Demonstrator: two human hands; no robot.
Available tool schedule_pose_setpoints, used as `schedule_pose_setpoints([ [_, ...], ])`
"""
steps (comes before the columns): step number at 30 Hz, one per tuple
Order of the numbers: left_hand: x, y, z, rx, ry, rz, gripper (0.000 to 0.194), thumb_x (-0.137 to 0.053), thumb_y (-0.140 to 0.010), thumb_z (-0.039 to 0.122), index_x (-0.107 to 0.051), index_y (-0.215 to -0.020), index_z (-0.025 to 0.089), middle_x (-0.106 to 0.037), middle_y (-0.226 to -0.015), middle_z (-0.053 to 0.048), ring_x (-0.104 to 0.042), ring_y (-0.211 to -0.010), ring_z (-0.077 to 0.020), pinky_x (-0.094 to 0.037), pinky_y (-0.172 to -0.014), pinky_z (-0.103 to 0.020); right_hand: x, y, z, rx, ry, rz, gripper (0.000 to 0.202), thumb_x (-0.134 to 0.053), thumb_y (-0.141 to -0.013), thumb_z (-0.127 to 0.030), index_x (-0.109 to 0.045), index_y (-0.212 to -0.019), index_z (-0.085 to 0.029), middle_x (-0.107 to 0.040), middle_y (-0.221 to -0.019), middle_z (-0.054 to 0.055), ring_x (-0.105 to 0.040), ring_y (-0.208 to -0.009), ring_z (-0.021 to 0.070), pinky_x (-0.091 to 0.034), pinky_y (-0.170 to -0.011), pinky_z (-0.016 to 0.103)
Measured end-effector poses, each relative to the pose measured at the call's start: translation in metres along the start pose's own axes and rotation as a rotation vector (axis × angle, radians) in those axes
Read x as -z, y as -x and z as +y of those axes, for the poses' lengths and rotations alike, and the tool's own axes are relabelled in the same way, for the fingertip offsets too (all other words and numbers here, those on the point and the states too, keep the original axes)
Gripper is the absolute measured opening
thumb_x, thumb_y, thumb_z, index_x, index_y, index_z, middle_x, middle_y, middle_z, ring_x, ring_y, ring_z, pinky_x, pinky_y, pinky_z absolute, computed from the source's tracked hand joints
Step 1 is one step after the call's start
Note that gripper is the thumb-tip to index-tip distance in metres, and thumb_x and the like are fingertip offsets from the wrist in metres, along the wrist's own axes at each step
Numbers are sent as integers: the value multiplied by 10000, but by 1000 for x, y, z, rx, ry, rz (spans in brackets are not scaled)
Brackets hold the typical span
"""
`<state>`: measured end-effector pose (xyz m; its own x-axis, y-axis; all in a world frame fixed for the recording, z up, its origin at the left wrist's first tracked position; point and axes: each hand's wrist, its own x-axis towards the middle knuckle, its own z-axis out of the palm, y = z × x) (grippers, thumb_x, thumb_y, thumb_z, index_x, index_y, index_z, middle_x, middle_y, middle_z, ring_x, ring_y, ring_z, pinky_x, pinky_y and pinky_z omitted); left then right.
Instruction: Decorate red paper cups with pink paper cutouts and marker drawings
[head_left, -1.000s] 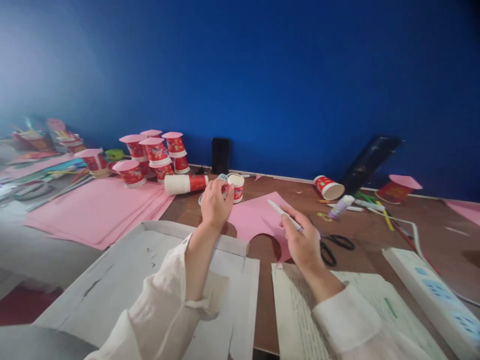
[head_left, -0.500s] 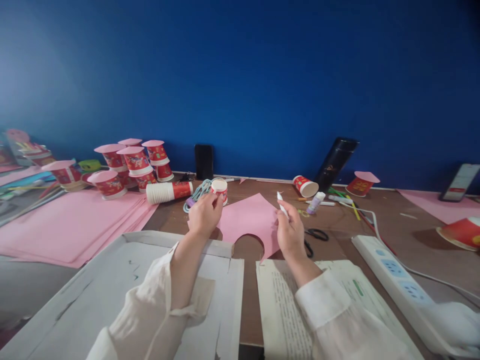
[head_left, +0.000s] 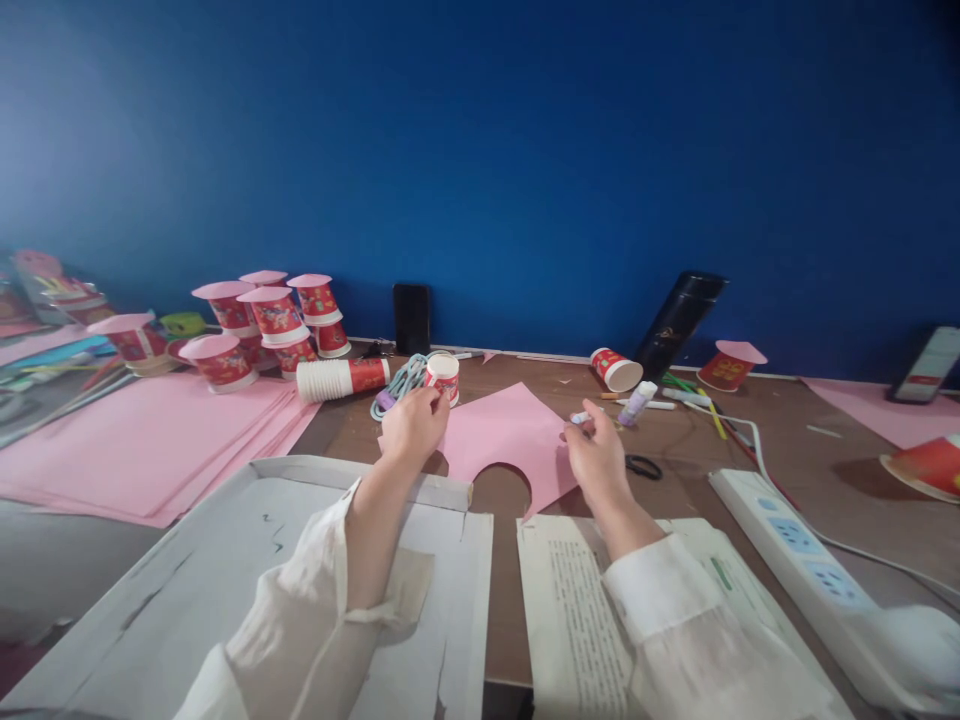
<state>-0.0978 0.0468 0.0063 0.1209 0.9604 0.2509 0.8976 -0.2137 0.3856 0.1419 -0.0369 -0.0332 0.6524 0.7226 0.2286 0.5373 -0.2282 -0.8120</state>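
- Pen (head_left: 582, 417) now tips flatter, pinched by the right hand (head_left: 597, 462).
- Left hand (head_left: 412, 428) near cup (head_left: 443, 371); cannot tell its grip.
- Step seems pen-turning; next calls for steady fingers.

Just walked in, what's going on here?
Someone is working with both hands at a brown table. The right hand holds a white pen by the right edge of a pink sheet with a curved notch. The left hand is at a red paper cup; its grip is unclear. Pink-topped cups stand farther left, some stacked.
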Motion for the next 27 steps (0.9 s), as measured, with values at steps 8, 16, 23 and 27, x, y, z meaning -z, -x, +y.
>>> schedule_pose_setpoints([
  [8,-8,-3,-8,-61,-86,-143,286,-456,-862,301,-724,-885,204,-699,-1054,-106,-625,-989,-263,-470,-824,-344,48,-11,-4,-39,396,-106,456,-537,-767,-265,-667,-1203,-278,-680,-1145,116,-645,-1019,318,-486,-876,467],
  [16,-9,-1,-8,-48,-54,-174,249,-511,-835,325,-696,-920,183,-655,-1099,-143,-624,-1026,-286,-480,-873,-368,78,-26,19,-93,679,-109,364,-580,-683,-270,-776,-985,-325,-709,-1030,151,-667,-868,349,-502,-678,468],
  [23,-9,0,-7,-13,-27,-236,294,-589,-806,439,-645,-972,203,-612,-1171,-132,-646,-949,-268,-491,-802,-368,86,-33,30,-73,775,-22,330,-615,-649,-309,-798,-923,-299,-716,-1050,185,-647,-905,394,-489,-661,498],
  [27,-10,-2,-9,-63,-16,-241,233,-614,-796,382,-653,-919,188,-645,-1090,-124,-627,-986,-269,-475,-847,-365,89,-26,21,-44,754,-128,378,-595,-714,-410,-755,-1042,-311,-717,-1080,152,-661,-918,382,-485,-691,480],
])
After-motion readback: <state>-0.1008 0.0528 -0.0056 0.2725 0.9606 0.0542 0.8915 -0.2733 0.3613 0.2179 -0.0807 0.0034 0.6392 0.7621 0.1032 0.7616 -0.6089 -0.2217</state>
